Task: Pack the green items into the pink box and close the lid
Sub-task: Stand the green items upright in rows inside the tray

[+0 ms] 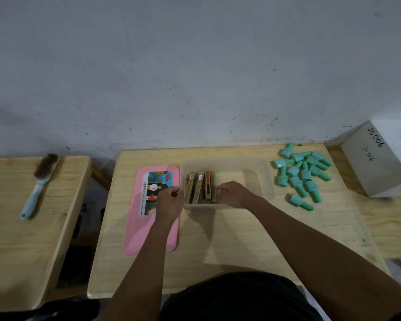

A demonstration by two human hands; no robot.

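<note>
A translucent box [259,179] stands mid-table with several flat brown and red packets [200,187] upright in its left half. Its pink lid [137,228], with a printed label, lies flat to the left of the box. A heap of several green capped items [302,174] lies on the table to the right of the box. My left hand [168,202] is over the lid with curled fingers at the box's left wall. My right hand [233,194] is inside the box, its curled fingers against the right side of the packets.
A white carton [375,163] marked JS006 stands at the far right edge. A brush with a pale blue handle [38,186] lies on a separate wooden table [14,228] to the left, across a gap. A wall rises right behind the table.
</note>
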